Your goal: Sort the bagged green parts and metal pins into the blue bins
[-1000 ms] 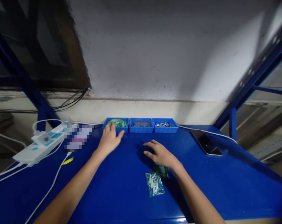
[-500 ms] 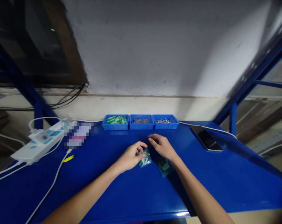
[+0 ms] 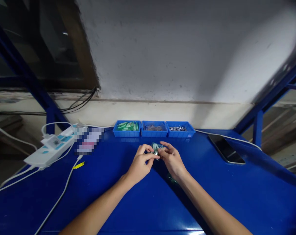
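Observation:
My left hand (image 3: 140, 164) and my right hand (image 3: 172, 160) meet over the middle of the blue table (image 3: 113, 202). Both pinch a small clear bag of pale parts (image 3: 156, 148), held a little above the tabletop. A second small greenish bag (image 3: 171, 178) lies on the table, mostly hidden under my right wrist. Behind the hands stand three small blue trays in a row: one with green pieces (image 3: 126, 128), one with thin dark parts (image 3: 154, 128), one with metal pins (image 3: 179, 129).
A white power strip (image 3: 53, 147) with white cables sits at the left, a yellow tag (image 3: 78, 165) beside one cable. A dark phone (image 3: 225, 149) lies at the right on a cable. Blue rack posts rise on both sides; a wall stands behind.
My left hand came back from the green tray, took a small bag off the table, and both hands now hold it raised, nearer the trays.

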Available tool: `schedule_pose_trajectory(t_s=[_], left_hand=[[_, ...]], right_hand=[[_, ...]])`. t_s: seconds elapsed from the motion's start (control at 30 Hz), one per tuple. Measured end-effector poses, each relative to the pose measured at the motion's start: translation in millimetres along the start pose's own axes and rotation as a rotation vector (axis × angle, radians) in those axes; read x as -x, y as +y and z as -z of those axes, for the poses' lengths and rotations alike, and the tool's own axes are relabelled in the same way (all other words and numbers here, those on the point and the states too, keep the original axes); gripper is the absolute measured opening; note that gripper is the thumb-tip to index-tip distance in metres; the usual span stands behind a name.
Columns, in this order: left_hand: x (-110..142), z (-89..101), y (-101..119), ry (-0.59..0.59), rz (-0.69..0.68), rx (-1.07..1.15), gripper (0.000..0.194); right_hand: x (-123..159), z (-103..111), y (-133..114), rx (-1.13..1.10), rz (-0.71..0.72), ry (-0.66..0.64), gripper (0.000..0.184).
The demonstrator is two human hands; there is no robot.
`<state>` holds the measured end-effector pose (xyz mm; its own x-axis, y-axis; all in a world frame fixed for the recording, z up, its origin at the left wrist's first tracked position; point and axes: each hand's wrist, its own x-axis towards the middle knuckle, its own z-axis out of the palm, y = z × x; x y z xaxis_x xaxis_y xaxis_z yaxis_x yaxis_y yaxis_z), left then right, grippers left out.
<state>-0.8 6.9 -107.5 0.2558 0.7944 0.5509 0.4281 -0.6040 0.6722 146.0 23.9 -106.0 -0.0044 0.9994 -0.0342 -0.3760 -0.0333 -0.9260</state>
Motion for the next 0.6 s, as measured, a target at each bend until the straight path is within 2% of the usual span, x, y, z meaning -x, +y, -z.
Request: schedule_pose_trajectory(t_s=[0.07, 0.17, 0.27, 0.37, 0.43, 0.5, 0.6], left_hand=[[1, -0.8, 2, -0.004, 0.043, 0.007, 0.023], [1, 0.3, 3, 0.004, 0.252, 0.183, 0.016], [-1, 2.4, 2, 0.024, 0.527, 0.536, 0.033], [-2, 4.0, -2, 0.049, 0.668, 0.802, 0.047], [-2, 4.3, -7, 0.055, 0.662, 0.822, 0.039], [-1, 4.3, -11, 0.088, 0.602, 0.733, 0.028], [1, 5.6, -12, 0.206, 0.424, 0.435, 0.018]], right_hand=[[-2, 3, -2, 0.025, 0.051, 0.054, 0.045], [-2, 9, -10, 0.217, 0.208, 0.029, 0.023], [5, 9, -19, 0.543, 0.505, -0.077, 0.008], [15, 5, -19, 0.828, 0.724, -0.204, 0.016], [19, 1, -16, 0.927, 0.759, -0.254, 0.023], [19, -1, -13, 0.973, 0.725, -0.26, 0.029], [14, 0, -11, 0.921, 0.511, -0.233, 0.025]])
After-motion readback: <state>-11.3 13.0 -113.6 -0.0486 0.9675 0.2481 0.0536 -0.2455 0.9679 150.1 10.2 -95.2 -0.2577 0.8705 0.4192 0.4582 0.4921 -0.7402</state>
